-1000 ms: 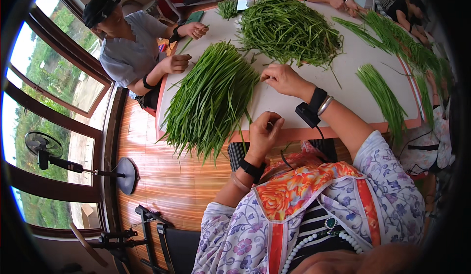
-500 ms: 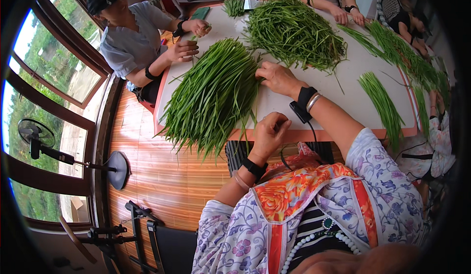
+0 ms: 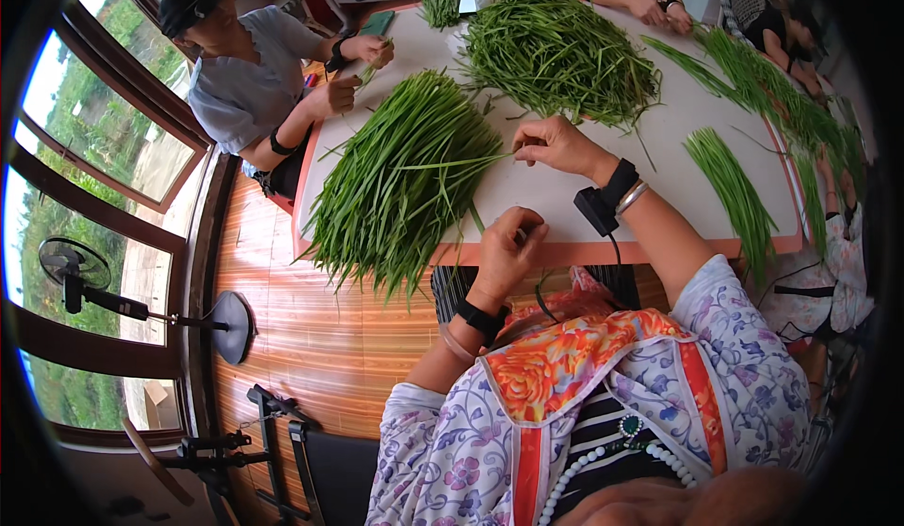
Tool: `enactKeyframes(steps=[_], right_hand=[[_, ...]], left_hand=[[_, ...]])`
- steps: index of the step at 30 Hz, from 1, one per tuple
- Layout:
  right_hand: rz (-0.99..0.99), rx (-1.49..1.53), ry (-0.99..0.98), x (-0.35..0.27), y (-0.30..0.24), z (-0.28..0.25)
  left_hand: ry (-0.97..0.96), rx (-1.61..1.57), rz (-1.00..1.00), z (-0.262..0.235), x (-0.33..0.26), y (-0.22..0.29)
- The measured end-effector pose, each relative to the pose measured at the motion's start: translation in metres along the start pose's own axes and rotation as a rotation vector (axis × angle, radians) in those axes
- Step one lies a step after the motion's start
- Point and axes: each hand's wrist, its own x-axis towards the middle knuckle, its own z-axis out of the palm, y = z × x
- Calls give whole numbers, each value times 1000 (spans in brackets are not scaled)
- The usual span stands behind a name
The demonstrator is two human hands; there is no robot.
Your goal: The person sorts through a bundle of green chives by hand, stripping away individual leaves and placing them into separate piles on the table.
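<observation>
A large heap of long green garlic chives [image 3: 400, 182] lies on the table's left part, its leaf ends hanging over the front edge. My right hand [image 3: 557, 146] is raised just right of this heap. Its thumb and fingers pinch the end of a thin chive stalk [image 3: 471, 161], which stretches left across the heap. Closer to me, by the table's front edge, is my left hand [image 3: 507, 251], with its fingers curled toward the thumb. Whatever those fingers may hold is hidden.
Behind the heap lies a big looser pile of green stalks [image 3: 563, 55]. A neat chive bundle [image 3: 730, 192] rests on the white table [image 3: 650, 208] to the right. Co-workers sit at the left [image 3: 254, 74], far side and right. A fan [image 3: 73, 267] stands left, by the windows.
My right hand has drawn back rightward from the heap, pulling a chive stalk partly out. My left hand has shifted slightly. The co-worker at the left has moved their hands a little.
</observation>
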Motion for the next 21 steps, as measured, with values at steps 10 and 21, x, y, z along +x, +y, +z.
enactKeyframes(steps=[10,21], right_hand=[[74,469,-440,-34,-36,-8],[132,217,-304,-32,-37,-5]], left_hand=[[-93,-563,-452,-15,13,23],[-218,-870,-577,-20,8,2]])
